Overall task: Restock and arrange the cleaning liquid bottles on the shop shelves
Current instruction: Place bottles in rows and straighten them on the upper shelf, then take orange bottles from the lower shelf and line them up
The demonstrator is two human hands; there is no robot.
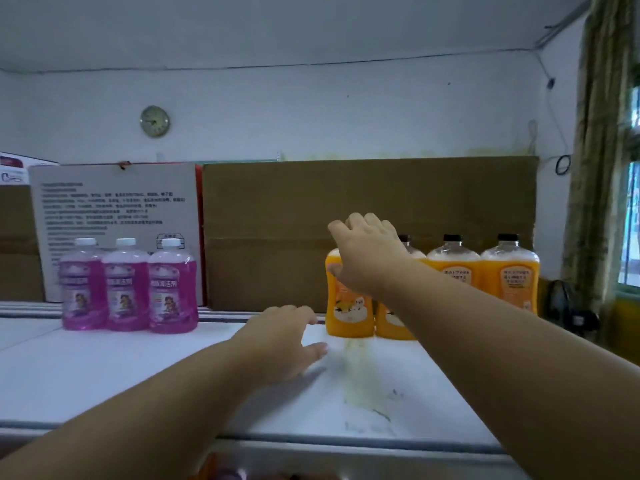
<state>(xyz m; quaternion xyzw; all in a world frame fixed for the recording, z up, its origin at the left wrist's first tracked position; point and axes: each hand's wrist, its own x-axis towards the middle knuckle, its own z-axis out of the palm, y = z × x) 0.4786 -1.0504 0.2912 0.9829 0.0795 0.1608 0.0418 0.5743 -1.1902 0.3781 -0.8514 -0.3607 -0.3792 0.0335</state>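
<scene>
Forearms reach in from the bottom edge over a white shelf top point(138, 368), which carries a yellowish stain point(360, 379) near its middle. Left hand point(280, 341) hovers low over the shelf, fingers relaxed and spread, holding nothing; it sits just left of and below the nearest orange bottle point(348, 306), apart from it. Right hand point(369, 254) is higher and further in, fingers curled over the shoulder and top of that same orange bottle, thumb against its left side; the cap is hidden under the palm. Bottle stands upright on the shelf. A second orange bottle point(393, 322) is just beside it to the right, mostly hidden by the right forearm. Two more orange bottles point(453, 265) point(510, 271) with dark caps continue the row rightward. Well apart on the left, three purple bottles point(126, 289) with white caps stand touching in a row. Behind the rows: brown cardboard sheet point(367, 199) and a printed white box point(114, 209). Far wall holds a round clock point(154, 121); curtain point(602, 150) at right.
</scene>
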